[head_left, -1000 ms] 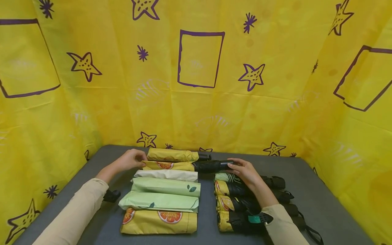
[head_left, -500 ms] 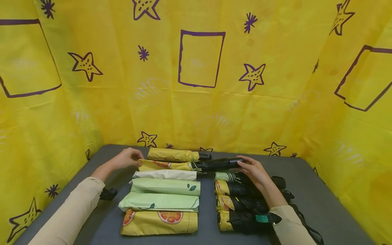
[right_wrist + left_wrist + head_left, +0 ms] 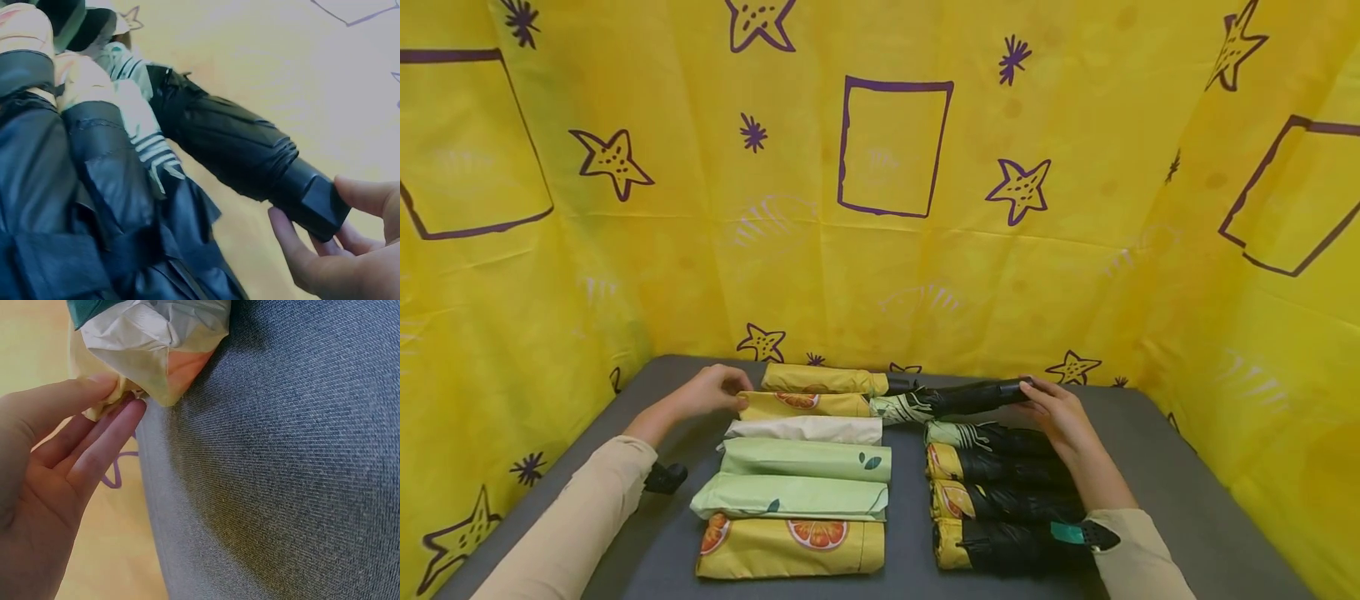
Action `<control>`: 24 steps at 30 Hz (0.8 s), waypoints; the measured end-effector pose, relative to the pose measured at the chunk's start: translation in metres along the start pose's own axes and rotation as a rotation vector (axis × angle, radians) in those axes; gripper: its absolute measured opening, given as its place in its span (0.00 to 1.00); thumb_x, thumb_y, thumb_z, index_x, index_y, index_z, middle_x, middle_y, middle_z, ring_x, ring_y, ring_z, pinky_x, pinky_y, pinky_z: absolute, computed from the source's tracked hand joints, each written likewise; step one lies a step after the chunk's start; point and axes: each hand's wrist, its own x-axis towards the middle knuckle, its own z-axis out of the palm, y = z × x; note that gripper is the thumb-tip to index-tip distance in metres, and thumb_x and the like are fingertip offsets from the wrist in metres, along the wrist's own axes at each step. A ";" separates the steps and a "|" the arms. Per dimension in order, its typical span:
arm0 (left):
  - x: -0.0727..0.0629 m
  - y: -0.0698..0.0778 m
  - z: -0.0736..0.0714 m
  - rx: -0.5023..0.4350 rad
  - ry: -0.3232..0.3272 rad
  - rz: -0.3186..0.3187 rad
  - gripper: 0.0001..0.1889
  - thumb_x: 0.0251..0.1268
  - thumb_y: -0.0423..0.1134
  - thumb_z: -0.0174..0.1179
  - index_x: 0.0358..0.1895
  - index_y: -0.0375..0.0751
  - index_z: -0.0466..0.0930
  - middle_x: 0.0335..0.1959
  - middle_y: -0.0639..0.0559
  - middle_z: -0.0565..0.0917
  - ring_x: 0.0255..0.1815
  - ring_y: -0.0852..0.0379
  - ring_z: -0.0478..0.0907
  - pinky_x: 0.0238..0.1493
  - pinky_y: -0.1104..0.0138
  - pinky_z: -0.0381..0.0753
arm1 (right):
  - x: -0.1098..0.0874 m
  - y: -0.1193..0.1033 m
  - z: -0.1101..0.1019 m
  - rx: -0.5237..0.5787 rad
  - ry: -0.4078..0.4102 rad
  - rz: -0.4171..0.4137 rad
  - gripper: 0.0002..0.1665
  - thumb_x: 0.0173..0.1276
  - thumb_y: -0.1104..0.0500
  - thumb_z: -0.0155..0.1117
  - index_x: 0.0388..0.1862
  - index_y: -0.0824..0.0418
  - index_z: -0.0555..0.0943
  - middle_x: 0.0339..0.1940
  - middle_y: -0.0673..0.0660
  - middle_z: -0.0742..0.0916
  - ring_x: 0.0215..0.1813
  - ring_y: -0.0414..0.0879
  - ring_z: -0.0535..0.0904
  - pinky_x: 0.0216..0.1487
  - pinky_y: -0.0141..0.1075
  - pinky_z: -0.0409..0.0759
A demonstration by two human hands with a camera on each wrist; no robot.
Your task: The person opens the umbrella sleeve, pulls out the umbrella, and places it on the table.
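My left hand [image 3: 718,389] pinches the left end of a yellow umbrella sleeve [image 3: 831,406] printed with orange slices. From the sleeve's right end sticks a folded umbrella [image 3: 964,400], black with pale green striped fabric near the sleeve. The fingers of my right hand [image 3: 1060,417] grip the end of its black handle [image 3: 312,197]. In the left wrist view, thumb and fingers of the left hand [image 3: 69,456] hold the bunched yellow cloth. The umbrella slants up a little toward the right hand, its left end hidden inside the sleeve.
Flat sleeves, among them a white one [image 3: 808,429], a green one [image 3: 808,458] and an orange-print one [image 3: 790,554], lie in a column at centre. Several folded umbrellas [image 3: 1000,500] lie at right. A yellow-covered umbrella [image 3: 823,379] lies behind, by the yellow cloth wall [image 3: 887,275].
My right hand has moved right with the handle, drawing the umbrella further out of the sleeve and baring its green striped fabric. The left hand shifted slightly left with the sleeve end.
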 end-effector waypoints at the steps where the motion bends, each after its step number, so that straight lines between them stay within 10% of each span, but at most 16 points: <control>1: 0.000 0.000 0.000 -0.003 0.003 -0.003 0.06 0.59 0.31 0.66 0.39 0.36 0.84 0.33 0.48 0.86 0.34 0.57 0.80 0.33 0.68 0.80 | -0.001 -0.002 -0.002 0.006 0.009 0.000 0.42 0.75 0.57 0.54 0.78 0.69 0.47 0.66 0.56 0.67 0.41 0.31 0.82 0.56 0.28 0.80; 6: 0.000 0.004 0.001 0.002 0.010 0.001 0.08 0.59 0.33 0.67 0.41 0.36 0.84 0.37 0.46 0.86 0.37 0.56 0.80 0.36 0.66 0.81 | -0.004 -0.006 -0.015 0.037 0.048 0.009 0.43 0.75 0.56 0.55 0.79 0.67 0.47 0.58 0.47 0.70 0.41 0.31 0.83 0.61 0.33 0.79; 14: -0.001 0.006 0.002 0.019 0.018 0.002 0.10 0.59 0.33 0.67 0.43 0.36 0.84 0.37 0.47 0.86 0.38 0.56 0.78 0.38 0.64 0.80 | -0.011 -0.007 -0.038 0.112 0.106 0.057 0.44 0.75 0.57 0.54 0.79 0.63 0.42 0.81 0.59 0.44 0.39 0.31 0.82 0.59 0.32 0.80; 17: -0.001 0.006 0.002 0.026 0.021 0.000 0.10 0.59 0.34 0.67 0.44 0.36 0.84 0.37 0.47 0.86 0.38 0.56 0.78 0.38 0.64 0.79 | -0.012 -0.005 -0.048 0.135 0.119 0.066 0.43 0.74 0.57 0.55 0.79 0.62 0.44 0.81 0.58 0.49 0.39 0.31 0.82 0.58 0.31 0.81; 24: -0.003 0.008 0.002 0.018 0.018 -0.014 0.10 0.61 0.34 0.66 0.44 0.36 0.83 0.39 0.46 0.86 0.39 0.55 0.78 0.38 0.64 0.80 | -0.007 0.004 -0.065 0.165 0.131 0.069 0.14 0.71 0.58 0.60 0.51 0.41 0.78 0.74 0.56 0.61 0.39 0.33 0.83 0.56 0.31 0.82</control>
